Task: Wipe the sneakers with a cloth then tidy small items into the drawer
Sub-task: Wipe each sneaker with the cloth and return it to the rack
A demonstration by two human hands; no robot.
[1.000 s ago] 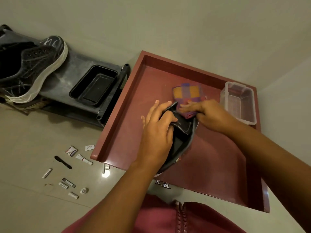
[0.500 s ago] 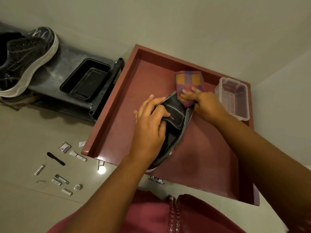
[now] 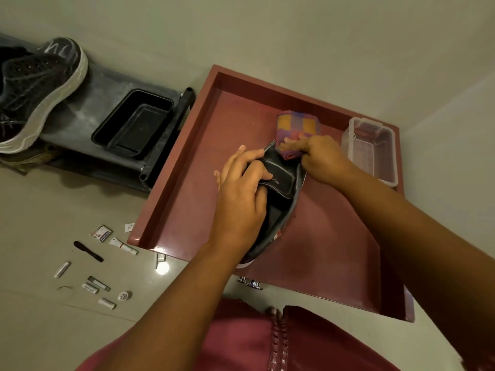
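Note:
My left hand [image 3: 242, 194] grips a black sneaker [image 3: 281, 183] by its collar, holding it over the open maroon drawer [image 3: 187, 183]. My right hand [image 3: 318, 156] presses a checked purple and orange cloth [image 3: 297, 125] against the sneaker's front end. The sneaker's toe is hidden under the cloth and hand. A second black sneaker with a white sole [image 3: 40, 89] rests on the grey shoe rack [image 3: 101, 103] at the far left. Several small items [image 3: 99, 263] lie scattered on the floor left of the drawer.
A black tray [image 3: 134, 124] sits on the rack next to the drawer. A clear plastic box [image 3: 371, 148] stands in the drawer's back right corner. Metal drawer handles [image 3: 250, 282] show at its front edge. My maroon garment [image 3: 254, 341] fills the bottom.
The cloth and my right hand have slid forward along the sneaker toward its toe. My left hand keeps the same grip. The view has shifted slightly.

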